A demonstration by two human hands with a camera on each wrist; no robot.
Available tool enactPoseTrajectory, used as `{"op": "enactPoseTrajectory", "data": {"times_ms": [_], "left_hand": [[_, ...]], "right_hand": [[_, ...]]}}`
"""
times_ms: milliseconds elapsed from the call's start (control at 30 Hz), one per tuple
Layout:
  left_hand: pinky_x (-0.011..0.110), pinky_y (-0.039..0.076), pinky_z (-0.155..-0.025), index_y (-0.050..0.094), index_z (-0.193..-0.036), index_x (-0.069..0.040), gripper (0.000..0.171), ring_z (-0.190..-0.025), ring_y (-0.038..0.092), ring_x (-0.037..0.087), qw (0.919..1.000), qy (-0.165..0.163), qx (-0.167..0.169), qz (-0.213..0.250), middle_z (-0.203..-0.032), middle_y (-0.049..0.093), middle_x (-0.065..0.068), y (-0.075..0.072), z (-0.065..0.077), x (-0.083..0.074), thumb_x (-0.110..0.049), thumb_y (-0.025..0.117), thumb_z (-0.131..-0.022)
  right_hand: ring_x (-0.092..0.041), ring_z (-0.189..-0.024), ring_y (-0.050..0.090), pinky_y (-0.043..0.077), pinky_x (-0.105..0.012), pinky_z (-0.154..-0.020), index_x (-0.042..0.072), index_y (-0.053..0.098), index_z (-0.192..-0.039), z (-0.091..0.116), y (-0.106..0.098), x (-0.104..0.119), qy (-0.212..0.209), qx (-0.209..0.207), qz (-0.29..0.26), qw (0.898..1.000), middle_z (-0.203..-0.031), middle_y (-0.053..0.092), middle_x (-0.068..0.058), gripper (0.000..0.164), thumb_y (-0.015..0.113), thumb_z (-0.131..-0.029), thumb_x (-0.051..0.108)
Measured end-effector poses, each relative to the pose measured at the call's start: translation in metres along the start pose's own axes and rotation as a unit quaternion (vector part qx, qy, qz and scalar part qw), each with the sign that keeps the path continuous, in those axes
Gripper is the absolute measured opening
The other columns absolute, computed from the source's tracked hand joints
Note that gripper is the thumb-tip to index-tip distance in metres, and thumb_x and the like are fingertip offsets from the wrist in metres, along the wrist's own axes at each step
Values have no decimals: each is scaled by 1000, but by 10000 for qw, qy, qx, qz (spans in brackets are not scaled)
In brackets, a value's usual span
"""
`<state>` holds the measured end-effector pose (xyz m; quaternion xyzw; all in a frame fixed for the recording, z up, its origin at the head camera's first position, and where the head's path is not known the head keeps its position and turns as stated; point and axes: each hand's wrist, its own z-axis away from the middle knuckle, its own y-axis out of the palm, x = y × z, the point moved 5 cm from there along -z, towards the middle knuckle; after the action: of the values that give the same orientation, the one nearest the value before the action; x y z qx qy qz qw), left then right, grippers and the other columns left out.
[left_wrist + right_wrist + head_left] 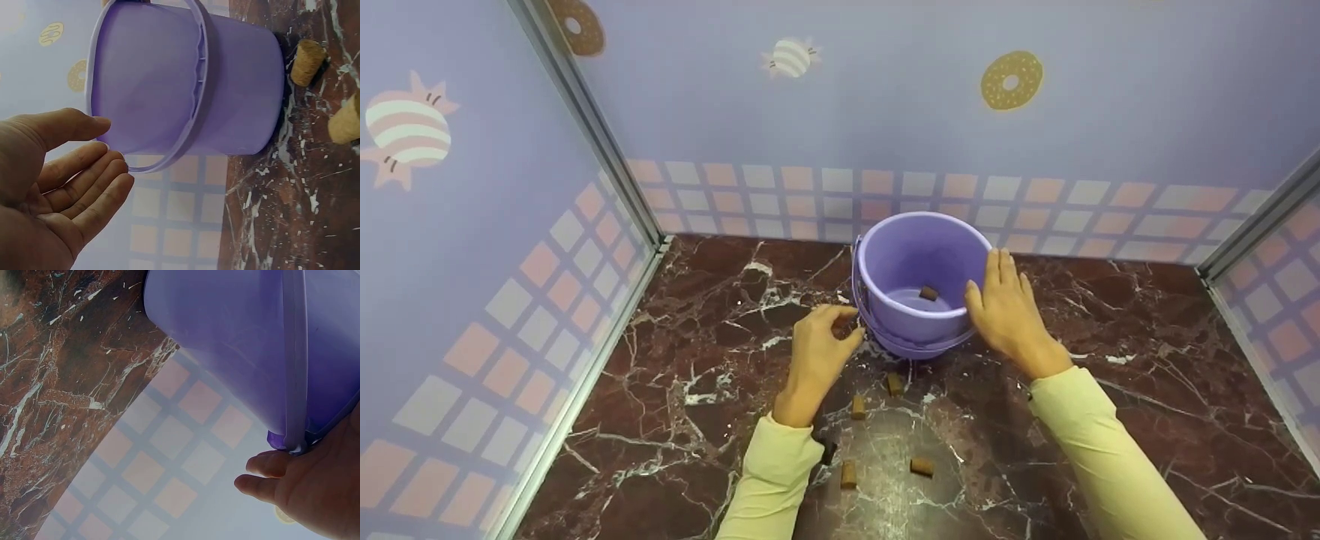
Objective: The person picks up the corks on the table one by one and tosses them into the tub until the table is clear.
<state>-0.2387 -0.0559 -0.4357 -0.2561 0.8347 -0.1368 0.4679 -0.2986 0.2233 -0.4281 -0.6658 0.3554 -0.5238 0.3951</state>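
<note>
A purple plastic bucket (pixel 915 330) stands upright near the back wall, its handle (pixel 919 349) hanging down across the front. Inside, on its bottom, lies one brown cork (pixel 928 293). My right hand (pixel 1011 319) rests against the right side of the rim, fingers fairly straight and thumb at the edge. At the left side, my left hand (pixel 821 349) is beside the bucket with relaxed fingers and nothing in its grasp; whether the fingertips touch the handle is unclear. Several corks lie on the floor in front, including a tapered cork (pixel 307 63) close to the bucket.
The floor (pixel 720 435) is dark red marble-patterned with white veins. A printed back wall (pixel 885 97) rises right behind the bucket, with a left wall (pixel 472 247) and a right wall (pixel 1286 285) at the sides. A small dark object (pixel 828 451) lies by the left sleeve.
</note>
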Motion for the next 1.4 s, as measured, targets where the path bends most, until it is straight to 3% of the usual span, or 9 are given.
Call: {"op": "enactPoseTrajectory", "data": {"times_ms": [200, 433, 667, 900, 1033, 1400], "left_hand": [[37, 63, -76, 79, -100, 2, 22, -80, 73, 26, 9997, -165, 61, -153, -93, 76, 11, 0, 9, 4, 1, 88, -79], [39, 64, -72, 79, -98, 2, 22, -78, 73, 26, 9999, -94, -115, 82, -93, 76, 12, 5, 20, 17, 0, 87, -79], [37, 64, -75, 79, -99, 2, 21, -82, 74, 28, 9989, -435, 57, -149, -95, 76, 12, 7, 31, 15, 0, 88, -80], [41, 65, -75, 78, -100, 5, 23, -83, 75, 34, 9977, -664, 160, -4, -96, 76, 14, 13, 42, 23, 5, 87, -78], [39, 64, -75, 78, -100, 4, 23, -83, 75, 30, 9973, -693, 213, -97, -96, 76, 13, 16, 46, 24, 4, 88, -78], [42, 64, -76, 78, -102, 5, 25, -84, 74, 36, 9958, -816, 365, -189, -97, 75, 15, 22, 56, 29, 3, 89, -79]], "right_hand": [[-49, -158, 9, 5, -63, -129, -19, 10, -160, 0, 0, 0, 3, -7, -14, 10000, -167, 9, -41, 71, 36, -113, 27], [-49, -158, 9, 4, -63, -129, -19, 9, -160, 0, 0, -1, 21, -8, -1, 10000, -167, 9, -41, 71, 36, -113, 27], [-50, -158, 8, 4, -63, -129, -19, 9, -160, 1, 1, -1, 18, 7, 0, 10000, -167, 8, -41, 71, 36, -113, 27], [-50, -158, 7, 3, -63, -129, -19, 8, -160, 1, 1, 0, 2, 51, 22, 10000, -167, 7, -41, 71, 34, -113, 28], [-49, -158, 8, 4, -63, -129, -19, 8, -160, 1, 0, 0, 3, 34, 5, 10000, -167, 8, -41, 71, 34, -113, 28], [-49, -158, 8, 4, -63, -129, -19, 9, -160, 0, 0, -1, 11, 11, -8, 10000, -167, 8, -41, 71, 34, -113, 28]]}}
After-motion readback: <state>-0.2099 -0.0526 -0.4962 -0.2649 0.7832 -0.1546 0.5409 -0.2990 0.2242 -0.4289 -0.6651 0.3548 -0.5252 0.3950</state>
